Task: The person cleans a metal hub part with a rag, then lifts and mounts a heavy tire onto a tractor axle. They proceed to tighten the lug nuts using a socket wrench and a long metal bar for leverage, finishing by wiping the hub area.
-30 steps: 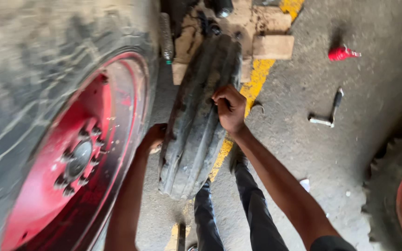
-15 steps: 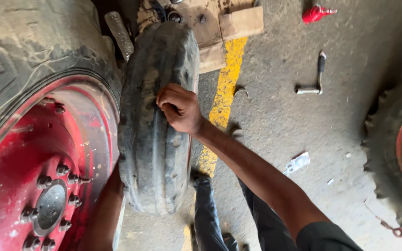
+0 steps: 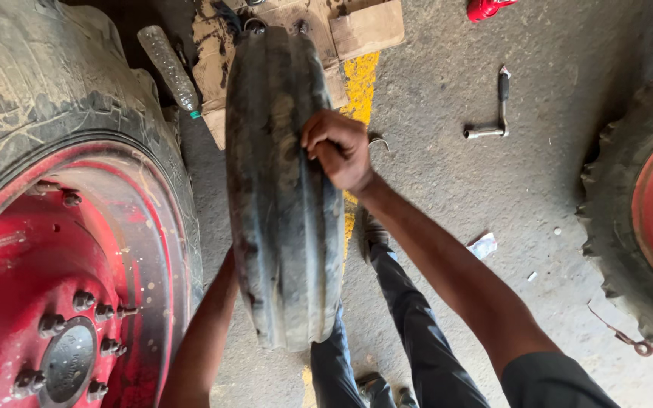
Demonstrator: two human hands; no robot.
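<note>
One ribbed narrow tyre (image 3: pixel 285 189) is seen standing upright on its tread in the middle of the view, on grey concrete floor (image 3: pixel 447 181), directly in front of the person's dark-trousered legs (image 3: pixel 410 325). The right hand (image 3: pixel 338 147) is closed over the upper tread of this tyre, fingers curled into a groove between the ribs, thumb side toward the camera; the tyre is gripped firmly. The left forearm (image 3: pixel 205 332) is seen reaching up behind the near left edge of the tyre; the left hand itself is hidden by the rubber, so its opening cannot be told. A large tractor wheel with red rim (image 3: pixel 62 264) and bolted hub is noted just beside the tyre on the left. Beyond the tyre, flattened cardboard (image 3: pixel 364 26) and a clear plastic bottle (image 3: pixel 169 66) are recorded, with a yellow floor stripe (image 3: pixel 358 83) running underneath. A metal L-shaped wrench (image 3: pixel 493 113) lies well apart on the right. A second lugged wheel (image 3: pixel 644 219) is seen at the right edge, and a red object (image 3: pixel 485 7) at the top.
</note>
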